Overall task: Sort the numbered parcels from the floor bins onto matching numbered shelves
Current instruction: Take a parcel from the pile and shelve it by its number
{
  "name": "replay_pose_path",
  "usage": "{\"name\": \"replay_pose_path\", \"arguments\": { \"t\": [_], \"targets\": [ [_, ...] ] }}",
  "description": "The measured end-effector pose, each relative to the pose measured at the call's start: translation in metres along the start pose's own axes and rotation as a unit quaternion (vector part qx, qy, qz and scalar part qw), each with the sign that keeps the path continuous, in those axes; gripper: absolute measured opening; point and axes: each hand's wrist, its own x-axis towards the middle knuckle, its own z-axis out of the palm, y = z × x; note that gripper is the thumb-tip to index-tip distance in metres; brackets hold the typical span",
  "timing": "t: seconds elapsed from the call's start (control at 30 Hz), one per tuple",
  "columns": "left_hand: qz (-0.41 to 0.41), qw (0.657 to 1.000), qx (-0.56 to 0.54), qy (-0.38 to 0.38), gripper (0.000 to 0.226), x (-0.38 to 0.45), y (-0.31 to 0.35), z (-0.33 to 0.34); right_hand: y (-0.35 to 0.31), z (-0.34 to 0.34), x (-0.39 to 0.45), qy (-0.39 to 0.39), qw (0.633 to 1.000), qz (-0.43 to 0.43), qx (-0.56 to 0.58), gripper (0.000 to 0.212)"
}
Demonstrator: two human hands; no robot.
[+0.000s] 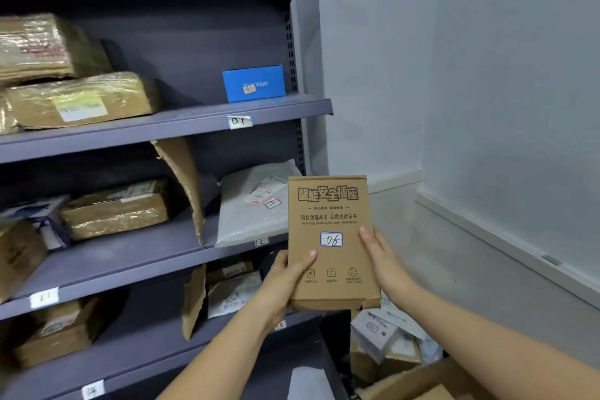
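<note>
Shelves (162, 131) at left carry tags 01, 11, 12, 13 on front edges; cardboard dividers split bays, so each number keeps own slot. Your left hand (285, 282) clamps box (331, 243) at lower left edge, thumb across face. Box upright before shelf end, label 06 turned to you for reading. Right hand (383, 260) clamps right edge, steadying. No 06 tag in view; likely search elsewhere. Bin (389, 344) with more parcels sits below right.

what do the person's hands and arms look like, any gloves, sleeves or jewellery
Both arms are bare as far as the frame shows: no sleeves in view. The left hand and right hand wear no gloves, and no rings, watch or wristbands are visible. The fingernails look short and unpainted.
</note>
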Motion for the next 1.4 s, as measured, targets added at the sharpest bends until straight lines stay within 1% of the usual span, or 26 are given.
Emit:
{"name": "replay_pose_path", "arguments": {
  "t": [0.2, 0.27, 0.37, 0.47, 0.53, 0.6, 0.63, 0.73, 0.83, 0.97, 1.1, 1.2, 1.33, 1.4],
  "targets": [
    [0.023, 0.999, -0.005, 0.037, 0.046, -0.012, 0.008, -0.044, -0.015, 0.048, 0.002, -0.012, 1.000, -0.014, -0.004, 0.025],
    [0.033, 0.998, 0.004, 0.047, 0.053, -0.020, 0.012, -0.062, -0.021, 0.066, 0.001, -0.033, 0.999, -0.022, -0.001, 0.023],
    [0.041, 0.997, 0.014, 0.069, 0.064, -0.036, 0.017, -0.089, -0.029, 0.096, -0.004, -0.064, 0.997, -0.032, -0.007, 0.025],
    [0.042, 0.994, 0.022, 0.099, 0.076, -0.054, 0.019, -0.121, -0.033, 0.128, -0.012, -0.083, 0.995, -0.049, -0.016, 0.037],
    [0.039, 0.993, 0.020, 0.112, 0.072, -0.069, 0.019, -0.143, -0.038, 0.148, -0.023, -0.092, 0.993, -0.062, -0.031, 0.035],
    [0.043, 0.989, 0.032, 0.138, 0.058, -0.088, 0.020, -0.164, -0.046, 0.169, -0.038, -0.103, 0.991, -0.070, -0.040, 0.030],
    [0.043, 0.986, 0.039, 0.154, 0.054, -0.098, 0.020, -0.175, -0.049, 0.180, -0.046, -0.109, 0.990, -0.072, -0.044, 0.031],
    [0.055, 0.977, 0.058, 0.199, 0.050, -0.133, 0.021, -0.206, -0.053, 0.219, -0.071, -0.133, 0.988, -0.071, -0.042, 0.032],
    [0.080, 0.959, 0.084, 0.258, 0.043, -0.171, 0.022, -0.238, -0.059, 0.264, -0.099, -0.152, 0.985, -0.072, -0.032, 0.038],
    [0.108, 0.929, 0.154, 0.318, 0.046, -0.217, 0.016, -0.284, -0.064, 0.324, -0.134, -0.177, 0.980, -0.079, -0.037, 0.038],
    [0.107, 0.907, 0.173, 0.369, 0.045, -0.269, 0.013, -0.336, -0.073, 0.388, -0.169, -0.229, 0.968, -0.091, -0.052, 0.044],
    [0.098, 0.896, 0.165, 0.401, 0.043, -0.306, 0.010, -0.380, -0.082, 0.437, -0.195, -0.270, 0.954, -0.110, -0.076, 0.045],
    [0.082, 0.884, 0.162, 0.431, 0.036, -0.352, 0.009, -0.436, -0.088, 0.499, -0.222, -0.311, 0.936, -0.125, -0.103, 0.044],
    [0.078, 0.881, 0.148, 0.443, 0.037, -0.372, 0.009, -0.466, -0.091, 0.531, -0.233, -0.333, 0.929, -0.127, -0.104, 0.043]
  ]
}}
